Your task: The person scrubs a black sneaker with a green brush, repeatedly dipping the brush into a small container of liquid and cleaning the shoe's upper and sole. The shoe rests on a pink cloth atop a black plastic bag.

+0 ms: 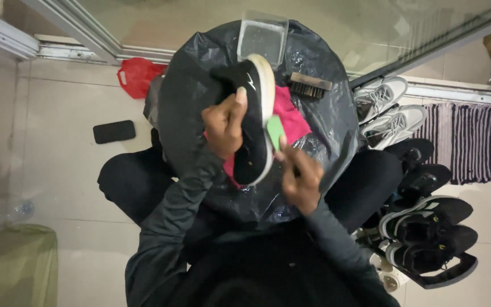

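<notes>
My left hand (224, 126) grips a black sneaker (255, 122) with a white sole, held on its side over a black plastic sheet (188, 102). My right hand (299, 176) holds a small green sponge (275, 132) pressed against the sneaker's white sole edge. A pink cloth (292, 119) lies on the sheet under the shoe. Both arms wear dark sleeves.
A clear plastic tub (262, 37) and a wooden brush (309, 85) rest at the sheet's far edge. White sneakers (385, 108) and several black shoes (427, 227) line the right side by a striped mat (467, 142). A red bag (137, 77) and a black phone (113, 131) lie left.
</notes>
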